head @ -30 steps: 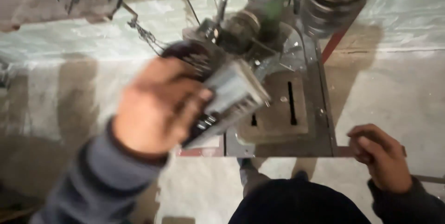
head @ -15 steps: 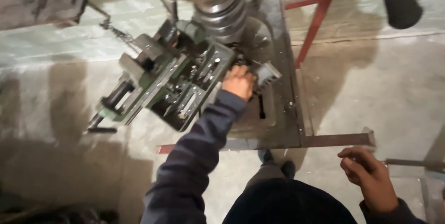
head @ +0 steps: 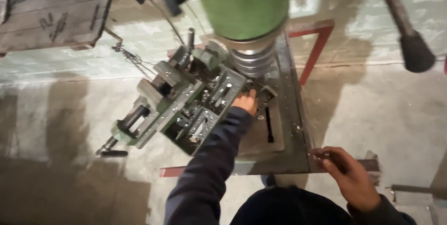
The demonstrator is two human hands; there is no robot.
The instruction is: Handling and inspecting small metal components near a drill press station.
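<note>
Since half a second ago, my left hand [head: 245, 101] has stayed at the far side of the green cast-iron machine vise [head: 186, 101], while my view has dropped closer, so the green drill-press column with its ribbed steel collar [head: 249, 24] now fills the top. My right hand [head: 349, 176] has slid onto the near right corner of the dark steel drill-press table [head: 291, 127].

To seat the vise well, I judge I should push it flat across the table with steady pressure, keeping my knuckles clear of the collar above and pulling my sleeve away from the slotted grey insert plate [head: 267, 127].

My left fingers are curled against the vise's right end, near the table's middle; I cannot tell whether they grip an edge or merely press. The vise lies skewed, its screw handle overhanging the table's left edge toward the concrete floor [head: 70, 113], its body touching my fingertips. My right hand is loosely bent, fingertips resting on the table's rim by the red-painted angle-iron frame [head: 316, 48], holding nothing that I can see. A black-knobbed feed lever [head: 416, 52] hangs beyond the far right corner.
</note>
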